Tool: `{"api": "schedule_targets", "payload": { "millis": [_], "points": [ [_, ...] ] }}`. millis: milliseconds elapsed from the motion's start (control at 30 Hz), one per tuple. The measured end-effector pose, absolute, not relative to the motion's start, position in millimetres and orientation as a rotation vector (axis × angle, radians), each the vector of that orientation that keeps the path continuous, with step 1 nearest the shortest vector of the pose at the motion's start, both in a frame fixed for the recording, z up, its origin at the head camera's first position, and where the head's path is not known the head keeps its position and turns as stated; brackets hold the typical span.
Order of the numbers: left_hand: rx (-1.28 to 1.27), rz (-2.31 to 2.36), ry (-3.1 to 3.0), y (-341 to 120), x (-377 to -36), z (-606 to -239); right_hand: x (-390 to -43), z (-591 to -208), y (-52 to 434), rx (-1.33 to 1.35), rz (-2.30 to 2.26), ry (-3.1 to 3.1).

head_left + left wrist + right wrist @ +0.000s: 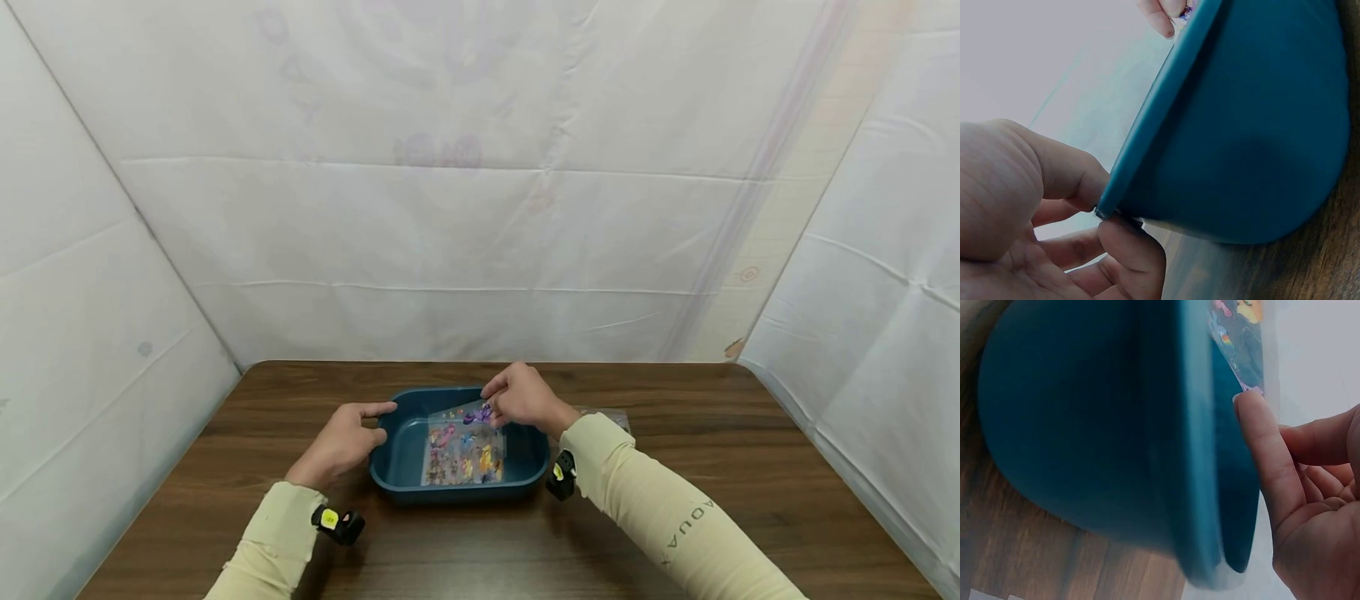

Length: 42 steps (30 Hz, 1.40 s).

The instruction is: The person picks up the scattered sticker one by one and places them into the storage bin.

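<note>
White sheeting walls off three sides of a dark wood-grain counter (712,467), and the work sits near its middle.

Nearest the person, two cream sleeves reach forward, each with a small black camera strapped at the wrist. The left hand (341,444) grips the left rim of a teal plastic tub (397,454); the left wrist view shows thumb and fingers (1135,250) curled round that edge, so it seems to be steadying the tub.

Inside the tub lies a clear sheet of colourful stickers (463,450). Its long axis runs from the near wall toward the far wall, the near end resting low on the tub floor and the far end tilted up toward the back rim. The right hand (525,398) pinches that raised far end between thumb and fingertips, above the tub's far right corner.

As a judgement, the step in hand is handling the sheet at the tub, either laying it in or drawing it out; the pictures do not settle which. Whichever it is, the next move calls for keeping the pinch at the far edge, the flimsy sheet flat and clear of the rim, and the tub held firm.

Beyond the right forearm, something clear lies on the counter, too hidden to name.
</note>
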<state>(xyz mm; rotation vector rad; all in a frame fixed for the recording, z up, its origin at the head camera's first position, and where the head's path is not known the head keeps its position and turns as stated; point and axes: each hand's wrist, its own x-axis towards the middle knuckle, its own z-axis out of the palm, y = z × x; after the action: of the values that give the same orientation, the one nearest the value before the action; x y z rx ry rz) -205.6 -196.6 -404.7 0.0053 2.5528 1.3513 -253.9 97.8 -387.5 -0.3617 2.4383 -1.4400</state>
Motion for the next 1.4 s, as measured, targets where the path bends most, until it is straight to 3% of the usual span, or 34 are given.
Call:
{"api": "schedule_targets", "payload": {
  "millis": [1000,1400],
  "points": [
    [-0.025,1.345,2.547,-193,-206,-403,-251,-403,97,-0.445,-1.192,2.589],
    [-0.025,1.345,2.547,-193,-207,-401,-250,-406,93,-0.599,-0.953,2.732]
  ]
}}
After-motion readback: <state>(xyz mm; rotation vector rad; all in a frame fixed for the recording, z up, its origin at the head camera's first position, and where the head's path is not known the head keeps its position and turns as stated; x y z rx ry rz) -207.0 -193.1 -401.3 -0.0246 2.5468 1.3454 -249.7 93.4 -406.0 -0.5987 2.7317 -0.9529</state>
